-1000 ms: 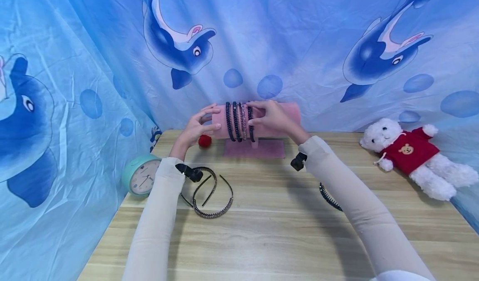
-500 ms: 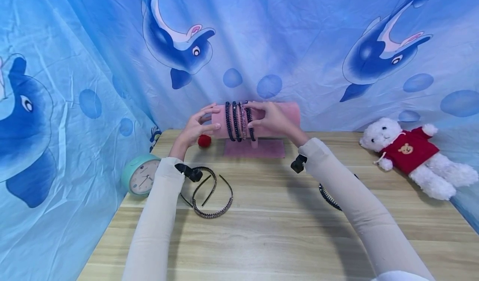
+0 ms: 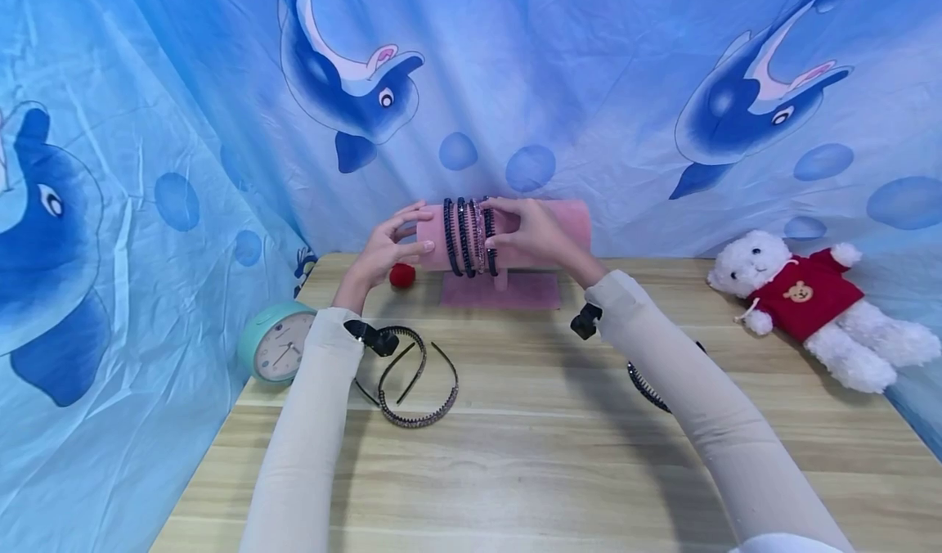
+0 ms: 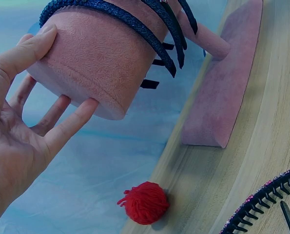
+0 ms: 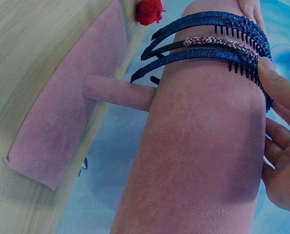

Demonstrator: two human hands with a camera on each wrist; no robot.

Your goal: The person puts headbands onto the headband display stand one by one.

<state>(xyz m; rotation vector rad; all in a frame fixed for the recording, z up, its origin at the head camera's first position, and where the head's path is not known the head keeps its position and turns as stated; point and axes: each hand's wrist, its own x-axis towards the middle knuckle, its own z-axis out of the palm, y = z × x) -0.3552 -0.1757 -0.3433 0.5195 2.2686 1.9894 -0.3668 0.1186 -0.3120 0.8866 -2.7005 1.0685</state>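
A pink plush headband stand (image 3: 577, 230) has several headbands looped round its horizontal roll. My right hand (image 3: 540, 230) pinches the rightmost headband (image 3: 491, 246), dark blue and glittery with teeth along its inner edge. In the right wrist view, the thumb (image 5: 276, 78) presses that headband, while the other fingers lie behind the roll, partly hidden. Just left of it sits a headband with pink and white stones (image 5: 218, 43). At the roll's left end, my left hand (image 3: 379, 254) touches the stand with thumb and fairly straight, spread fingers, as the left wrist view shows.
Two stone-set headbands (image 3: 419, 422) lie on the table beside a mint alarm clock (image 3: 280, 344). Partly under the right sleeve is another dark headband (image 3: 646, 388). A red yarn ball (image 3: 402, 276) rests near the stand's base (image 3: 533, 291); a white teddy bear (image 3: 802, 295) lies at right.
The rightmost headband has shifted slightly left along the roll with my right hand, closer to the stone-set one. My left hand stays at the roll's end.
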